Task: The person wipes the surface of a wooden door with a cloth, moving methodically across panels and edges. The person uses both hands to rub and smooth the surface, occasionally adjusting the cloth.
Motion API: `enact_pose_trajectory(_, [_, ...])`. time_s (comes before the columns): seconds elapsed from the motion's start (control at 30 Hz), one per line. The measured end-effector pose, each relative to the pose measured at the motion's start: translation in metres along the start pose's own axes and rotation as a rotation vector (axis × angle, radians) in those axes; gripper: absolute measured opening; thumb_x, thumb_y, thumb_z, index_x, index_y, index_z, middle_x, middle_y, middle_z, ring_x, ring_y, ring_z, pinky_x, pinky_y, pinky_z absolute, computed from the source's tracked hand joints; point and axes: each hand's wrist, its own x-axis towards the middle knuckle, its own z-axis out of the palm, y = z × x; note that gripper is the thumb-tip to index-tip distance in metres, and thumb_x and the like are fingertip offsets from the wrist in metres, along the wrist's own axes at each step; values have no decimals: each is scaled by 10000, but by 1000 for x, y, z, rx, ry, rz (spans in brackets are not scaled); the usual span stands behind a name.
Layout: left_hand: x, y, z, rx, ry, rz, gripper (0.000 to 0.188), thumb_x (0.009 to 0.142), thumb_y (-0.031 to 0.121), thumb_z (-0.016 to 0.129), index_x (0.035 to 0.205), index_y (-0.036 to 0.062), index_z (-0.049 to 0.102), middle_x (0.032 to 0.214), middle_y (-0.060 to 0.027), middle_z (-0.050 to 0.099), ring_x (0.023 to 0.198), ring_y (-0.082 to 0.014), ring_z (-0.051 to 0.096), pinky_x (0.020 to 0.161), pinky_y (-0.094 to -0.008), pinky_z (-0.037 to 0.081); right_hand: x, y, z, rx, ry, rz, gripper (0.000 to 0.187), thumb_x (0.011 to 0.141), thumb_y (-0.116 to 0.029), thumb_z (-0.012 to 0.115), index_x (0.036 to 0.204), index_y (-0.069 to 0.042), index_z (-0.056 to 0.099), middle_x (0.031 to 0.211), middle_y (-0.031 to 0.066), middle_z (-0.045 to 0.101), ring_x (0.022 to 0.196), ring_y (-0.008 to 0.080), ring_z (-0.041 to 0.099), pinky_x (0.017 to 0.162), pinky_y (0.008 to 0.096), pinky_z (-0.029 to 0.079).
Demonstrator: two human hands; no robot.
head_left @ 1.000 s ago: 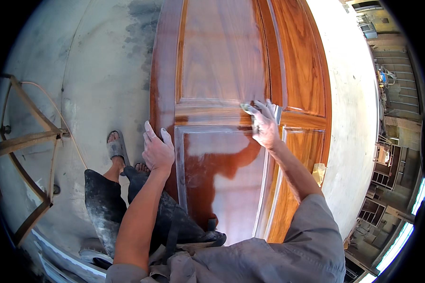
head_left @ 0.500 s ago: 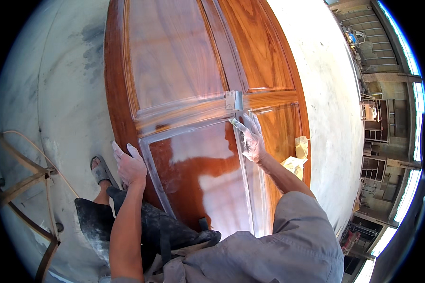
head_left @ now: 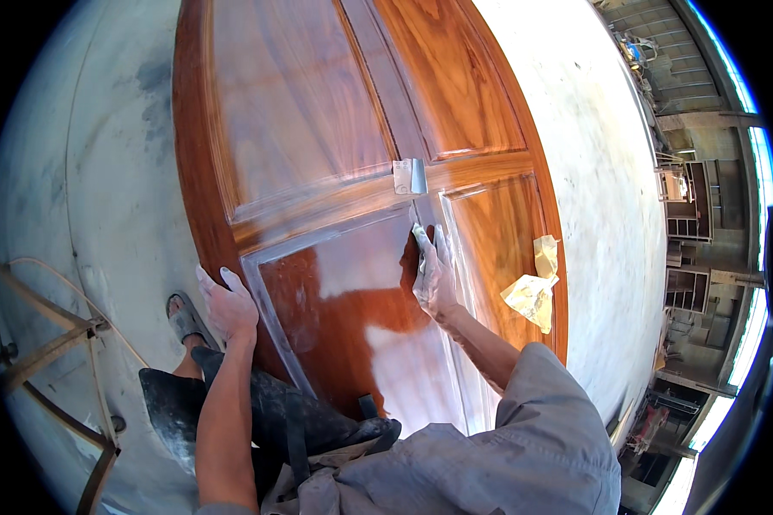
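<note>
Reddish-brown wood: the panelled door (head_left: 352, 313) stretches before the person, the right hand (head_left: 435, 281) over its near-left panel's right border, its grip unclear to me. The left hand (head_left: 230, 302), loosely open, is at the door's left edge.

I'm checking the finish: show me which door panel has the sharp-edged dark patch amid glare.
The lower-left panel, with the right hand at its right edge; the other three panels show no such patch.
</note>
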Motion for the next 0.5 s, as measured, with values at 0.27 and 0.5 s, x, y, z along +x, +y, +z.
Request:
enact_pose_trajectory(0.27, [2, -1, 0, 10, -24, 0, 620, 1095, 401, 453, 1577, 18, 375, 1499, -264, 544, 1267, -471, 598, 1053, -546, 490, -9, -1, -12, -131, -102, -26, 750, 896, 60, 569, 1614, -89, 408, 1477, 182, 585, 1477, 486, 406, 1248, 596, 276])
enact_pose_trajectory(0.5, [-1, 6, -7, 1, -75, -30, 627, 1096, 399, 455, 1574, 0, 377, 1514, -264, 535, 1290, -470, 586, 1074, -534, 480, 9, 12, 5, 164, -170, 202, 630, 986, -9, 465, 1608, -91, 413, 1525, 157, 555, 1467, 529, 400, 1272, 598, 228])
